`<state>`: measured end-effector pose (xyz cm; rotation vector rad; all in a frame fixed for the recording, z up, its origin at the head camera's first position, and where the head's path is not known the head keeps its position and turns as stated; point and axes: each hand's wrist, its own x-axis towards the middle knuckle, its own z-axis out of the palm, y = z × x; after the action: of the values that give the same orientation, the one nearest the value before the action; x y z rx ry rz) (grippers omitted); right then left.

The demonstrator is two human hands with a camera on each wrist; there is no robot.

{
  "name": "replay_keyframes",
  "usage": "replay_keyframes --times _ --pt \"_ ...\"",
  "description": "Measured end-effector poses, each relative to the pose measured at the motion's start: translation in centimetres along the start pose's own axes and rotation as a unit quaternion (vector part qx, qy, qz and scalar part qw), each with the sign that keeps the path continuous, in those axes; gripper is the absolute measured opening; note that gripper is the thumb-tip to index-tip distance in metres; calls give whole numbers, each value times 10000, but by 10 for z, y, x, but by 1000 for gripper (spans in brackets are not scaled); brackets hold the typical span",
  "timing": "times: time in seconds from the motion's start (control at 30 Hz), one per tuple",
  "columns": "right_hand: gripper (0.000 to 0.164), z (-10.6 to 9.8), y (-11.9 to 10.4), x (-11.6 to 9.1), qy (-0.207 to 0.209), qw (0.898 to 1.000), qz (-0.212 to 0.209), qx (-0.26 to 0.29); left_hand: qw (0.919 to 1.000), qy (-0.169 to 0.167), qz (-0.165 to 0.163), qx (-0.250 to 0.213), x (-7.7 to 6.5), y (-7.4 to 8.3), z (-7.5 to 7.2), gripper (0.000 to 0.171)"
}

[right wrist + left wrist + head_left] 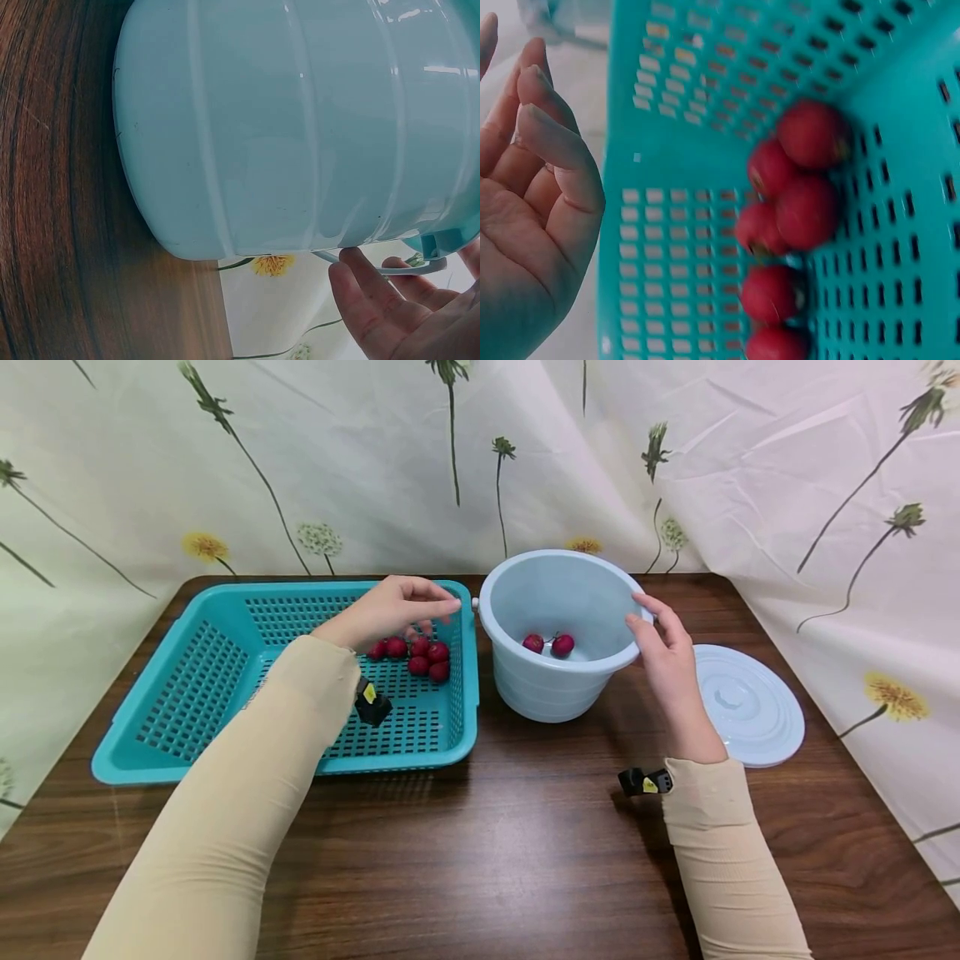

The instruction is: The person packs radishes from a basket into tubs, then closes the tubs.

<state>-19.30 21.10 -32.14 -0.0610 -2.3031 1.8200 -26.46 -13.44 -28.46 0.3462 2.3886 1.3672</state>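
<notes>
My left hand [401, 608] is over the right end of a turquoise plastic basket [463, 727], its fingers loosely bent and nothing between them. Beneath it, several round red radishes [417, 666] lie in the basket; the left wrist view shows radishes [810, 210] clustered against the mesh wall. A light blue bucket [551, 693] stands right of the basket with two radishes [562, 645] at its bottom. At the bucket's right rim, my right hand [667, 652] holds on, thumb over the edge. Fingers [367, 292] of that hand touch the outer wall in the right wrist view.
A round light blue lid [750, 706] lies flat on the brown wooden table [487, 860], right of the bucket and behind my right forearm. A white cloth [397, 468] printed with flowers hangs along the back and sides of the table.
</notes>
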Motion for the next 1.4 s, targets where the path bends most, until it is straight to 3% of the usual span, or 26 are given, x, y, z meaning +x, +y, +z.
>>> replay_keyframes --times 0.33,0.77,1.07,1.4 --pt "48 0 0 0 54 10000 -6 -47 9991 108 -383 166 -3 -22 -17 46" --pt "48 1 -1 0 42 10000 -40 -32 9917 162 -1198 446 -7 -55 -42 68" --pt "48 1 -2 -1 46 10000 31 -26 9798 50 -1776 918 -10 -79 -54 57" --pt "49 0 -1 -1 47 10000 23 -17 9754 -120 -1974 977 -13 -81 -54 50"
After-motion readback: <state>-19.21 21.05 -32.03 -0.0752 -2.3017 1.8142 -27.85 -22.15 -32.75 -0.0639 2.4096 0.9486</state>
